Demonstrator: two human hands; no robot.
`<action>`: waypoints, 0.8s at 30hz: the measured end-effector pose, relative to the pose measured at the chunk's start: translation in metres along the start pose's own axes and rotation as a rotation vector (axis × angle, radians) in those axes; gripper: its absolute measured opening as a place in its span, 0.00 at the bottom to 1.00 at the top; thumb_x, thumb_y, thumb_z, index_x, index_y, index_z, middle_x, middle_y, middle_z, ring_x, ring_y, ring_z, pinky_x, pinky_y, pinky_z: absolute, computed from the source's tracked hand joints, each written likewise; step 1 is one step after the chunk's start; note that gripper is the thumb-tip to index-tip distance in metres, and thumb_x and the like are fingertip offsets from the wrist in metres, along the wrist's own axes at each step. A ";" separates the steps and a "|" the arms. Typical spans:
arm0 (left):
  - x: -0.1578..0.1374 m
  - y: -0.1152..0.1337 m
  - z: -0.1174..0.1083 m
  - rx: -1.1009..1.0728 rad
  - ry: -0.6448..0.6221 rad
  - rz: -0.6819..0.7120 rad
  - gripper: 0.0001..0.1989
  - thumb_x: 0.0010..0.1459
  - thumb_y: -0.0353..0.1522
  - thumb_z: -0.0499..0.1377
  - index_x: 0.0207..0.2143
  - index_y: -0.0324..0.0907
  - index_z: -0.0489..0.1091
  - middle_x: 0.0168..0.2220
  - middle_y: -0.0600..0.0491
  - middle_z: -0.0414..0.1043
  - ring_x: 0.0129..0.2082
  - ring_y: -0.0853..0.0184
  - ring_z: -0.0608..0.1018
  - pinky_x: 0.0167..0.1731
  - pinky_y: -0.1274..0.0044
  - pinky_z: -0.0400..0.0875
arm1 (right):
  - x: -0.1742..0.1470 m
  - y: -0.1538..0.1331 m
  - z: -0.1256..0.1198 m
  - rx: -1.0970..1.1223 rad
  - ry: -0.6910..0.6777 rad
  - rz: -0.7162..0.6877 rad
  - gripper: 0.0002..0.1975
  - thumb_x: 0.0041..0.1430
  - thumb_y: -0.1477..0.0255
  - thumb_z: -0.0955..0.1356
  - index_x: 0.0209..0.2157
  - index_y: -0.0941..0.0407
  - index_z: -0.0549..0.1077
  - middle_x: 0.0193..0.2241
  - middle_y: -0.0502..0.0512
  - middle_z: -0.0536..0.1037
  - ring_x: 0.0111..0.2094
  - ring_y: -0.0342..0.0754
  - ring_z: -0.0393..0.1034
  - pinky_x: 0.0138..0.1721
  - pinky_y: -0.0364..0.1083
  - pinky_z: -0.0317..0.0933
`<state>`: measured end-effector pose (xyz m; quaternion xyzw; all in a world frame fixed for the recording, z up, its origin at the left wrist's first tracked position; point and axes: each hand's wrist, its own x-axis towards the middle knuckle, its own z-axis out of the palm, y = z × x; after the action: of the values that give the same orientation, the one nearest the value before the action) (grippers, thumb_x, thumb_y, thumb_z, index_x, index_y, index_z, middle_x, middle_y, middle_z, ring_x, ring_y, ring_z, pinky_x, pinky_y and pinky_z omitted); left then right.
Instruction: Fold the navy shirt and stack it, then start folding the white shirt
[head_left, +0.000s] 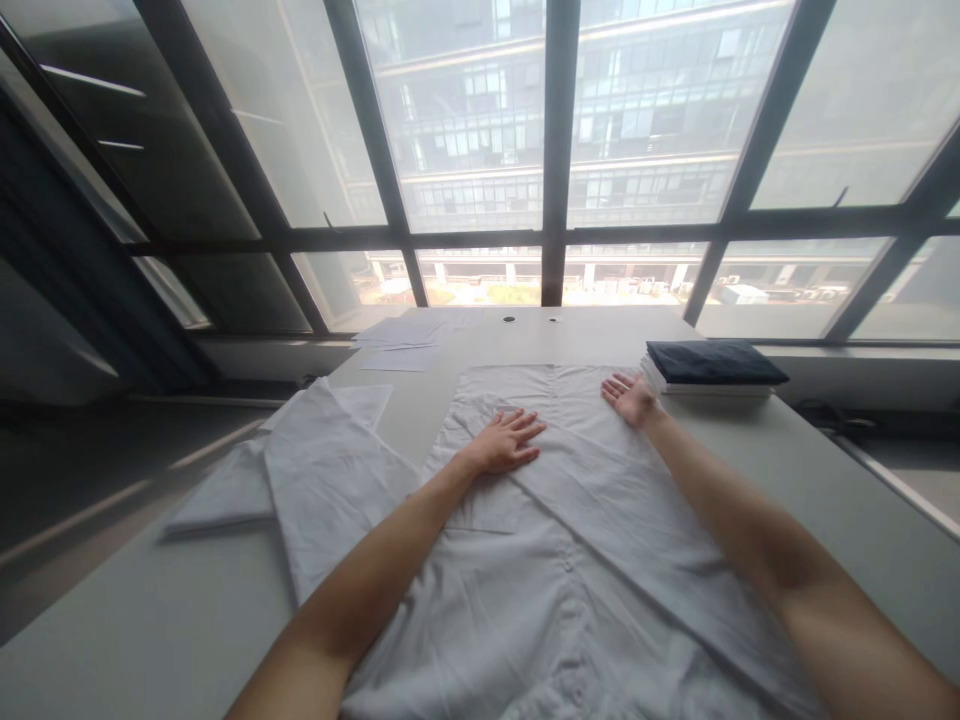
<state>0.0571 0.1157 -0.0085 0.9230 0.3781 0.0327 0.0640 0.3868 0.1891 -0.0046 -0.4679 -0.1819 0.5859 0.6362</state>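
A white button-front garment (495,590), like a lab coat or shirt, lies spread over the table, with a row of buttons down its middle. One sleeve (322,460) stretches out and folds over on the left. My left hand (506,442) rests flat on the cloth left of centre, its fingers spread. At the garment's far right edge is my right hand (631,398), turned partly on its side with fingers stretched out. It touches or nearly touches the cloth; which of these I cannot tell. Neither hand grips anything. The garment's near end runs out of view.
Beside my right hand, a folded dark cloth (716,362) tops a stack of white folded items (712,389). Loose papers (401,340) lie at the back left of the white table (810,500). Large framed windows (555,150) stand behind, and a dark curtain (82,240) hangs at left.
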 end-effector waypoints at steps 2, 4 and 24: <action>0.000 0.000 0.000 0.007 0.001 -0.002 0.30 0.73 0.50 0.48 0.73 0.54 0.53 0.75 0.49 0.45 0.74 0.48 0.48 0.69 0.49 0.40 | 0.005 -0.021 -0.017 -0.032 0.128 -0.105 0.26 0.78 0.59 0.50 0.60 0.57 0.69 0.59 0.66 0.71 0.55 0.49 0.72 0.53 0.52 0.70; 0.001 0.000 0.000 0.010 0.003 -0.003 0.30 0.73 0.49 0.48 0.73 0.54 0.53 0.75 0.49 0.45 0.74 0.48 0.48 0.69 0.48 0.40 | 0.003 -0.034 -0.026 -0.091 0.202 -0.192 0.20 0.75 0.60 0.62 0.59 0.55 0.70 0.58 0.62 0.72 0.53 0.52 0.72 0.52 0.55 0.71; 0.001 0.045 -0.006 0.041 -0.018 -0.003 0.28 0.74 0.39 0.45 0.74 0.51 0.53 0.76 0.49 0.45 0.75 0.49 0.46 0.68 0.47 0.43 | -0.202 0.086 -0.006 -1.749 -0.769 -0.746 0.38 0.72 0.55 0.60 0.75 0.56 0.48 0.74 0.66 0.48 0.75 0.61 0.38 0.71 0.67 0.33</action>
<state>0.0888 0.0852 0.0035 0.9239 0.3793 0.0165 0.0486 0.2915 -0.0092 -0.0132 -0.4622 -0.8709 0.1232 0.1128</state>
